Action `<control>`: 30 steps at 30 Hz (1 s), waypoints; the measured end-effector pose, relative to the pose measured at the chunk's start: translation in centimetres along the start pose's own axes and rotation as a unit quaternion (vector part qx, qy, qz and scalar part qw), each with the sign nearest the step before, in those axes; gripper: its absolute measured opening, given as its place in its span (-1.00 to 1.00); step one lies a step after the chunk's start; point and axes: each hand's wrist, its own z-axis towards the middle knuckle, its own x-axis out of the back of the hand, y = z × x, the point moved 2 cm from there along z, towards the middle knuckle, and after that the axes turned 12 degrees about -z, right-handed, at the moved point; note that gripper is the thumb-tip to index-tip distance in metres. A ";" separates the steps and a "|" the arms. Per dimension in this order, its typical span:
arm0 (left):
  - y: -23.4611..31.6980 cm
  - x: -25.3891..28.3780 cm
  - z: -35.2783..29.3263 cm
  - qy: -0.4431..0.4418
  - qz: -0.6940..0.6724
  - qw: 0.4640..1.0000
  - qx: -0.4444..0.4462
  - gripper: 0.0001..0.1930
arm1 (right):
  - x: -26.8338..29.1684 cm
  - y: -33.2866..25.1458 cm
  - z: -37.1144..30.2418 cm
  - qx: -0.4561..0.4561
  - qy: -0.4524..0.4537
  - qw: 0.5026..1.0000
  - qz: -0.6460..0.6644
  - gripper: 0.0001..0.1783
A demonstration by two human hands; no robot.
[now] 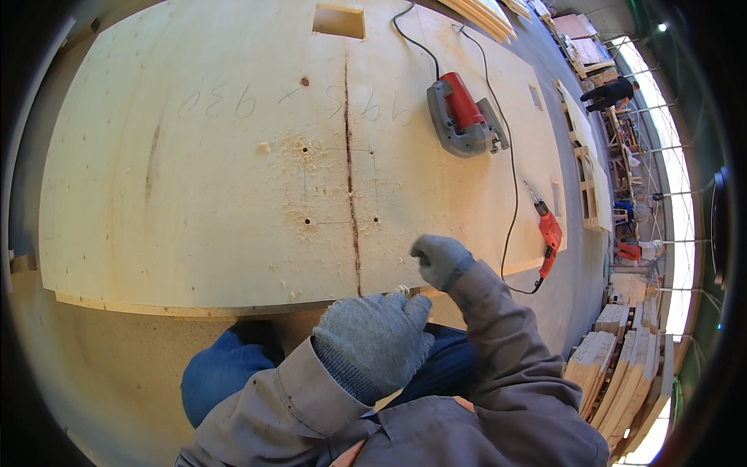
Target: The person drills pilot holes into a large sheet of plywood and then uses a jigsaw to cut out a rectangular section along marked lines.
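My left hand (373, 335), in a grey knit glove, is closed just off the near edge of a large plywood sheet (210, 265). A small pale scrap (402, 289) shows at its fingertips; whether the hand grips it is unclear. Further right, my right hand (441, 261), gloved alike, is held closed over the near edge of the sheet. Anything inside its curled fingers is hidden. Beyond the hands, pencil lines join several drilled holes (307, 222) into a rectangle, with wood shavings (299, 156) scattered around. A dark crack-like streak (349, 171) crosses it.
A red and grey jigsaw (464, 114) lies on the sheet at the far right, its cord trailing. Closer, a red drill (549, 237) with a bit rests near the right edge. A cutout (338, 21) opens at the far side. Stacked boards (615, 366) stand right; a person (611, 93) is beyond.
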 end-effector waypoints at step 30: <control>0.3 -0.6 0.2 0.035 0.044 0.998 0.002 -0.55 | -0.4 -30.9 19.5 0.195 -0.015 0.981 0.015 -0.42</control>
